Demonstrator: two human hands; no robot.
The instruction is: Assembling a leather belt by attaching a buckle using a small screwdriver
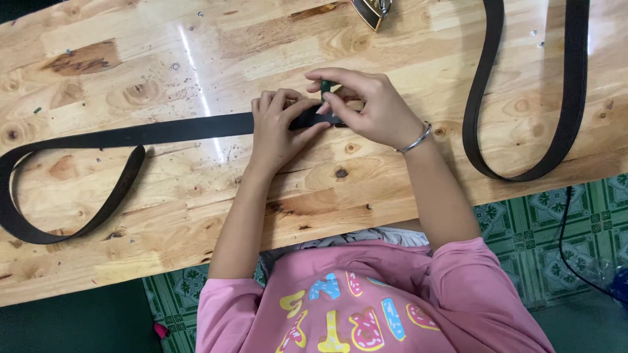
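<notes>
Head view: pink sleeves (458, 274) sitting nearest at 6 o'clock, both forearms reaching up over the wooden table (196, 196). Left hand (278, 127) is pressing flat, fingers together, on the end of the dark belt (163, 133) at centre; right hand (369, 108) is pinching a small green tool (325, 86) just above it. A second belt (569, 98) is looping at 2 o'clock, a metal buckle (371, 10) lying at 12.

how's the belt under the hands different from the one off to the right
The left belt lies stretched flat across the wooden table, then loops back at the far left; the right belt forms a U-shaped loop. The left hand presses the left belt while the right hand holds a small green tool to it; the right belt lies untouched. Both are long and dark.
</notes>
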